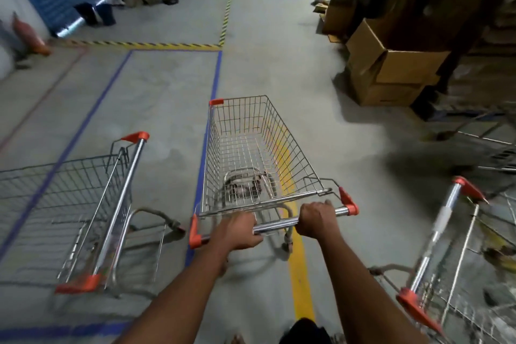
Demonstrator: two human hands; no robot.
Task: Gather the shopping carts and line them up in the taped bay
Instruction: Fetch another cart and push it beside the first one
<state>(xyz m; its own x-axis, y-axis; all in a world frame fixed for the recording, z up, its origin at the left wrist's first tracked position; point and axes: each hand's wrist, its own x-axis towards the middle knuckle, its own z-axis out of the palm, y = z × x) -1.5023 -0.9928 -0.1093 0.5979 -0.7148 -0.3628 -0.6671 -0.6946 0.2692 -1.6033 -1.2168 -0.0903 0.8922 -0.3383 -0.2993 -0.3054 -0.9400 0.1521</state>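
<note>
Astride the blue tape line [201, 165], the middle cart [251, 153] has both hands, left [237, 230] and right [317, 219], gripping its handle bar [279, 223].

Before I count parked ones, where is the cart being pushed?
In the head view's centre, the cart straddles the bay's right blue tape line, both hands on its handle.

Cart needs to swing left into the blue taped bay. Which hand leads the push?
Likely right. The right hand grips the handle on its outer side, away from the blue taped bay; the left hand can pivot. The cart straddles the line.
</note>
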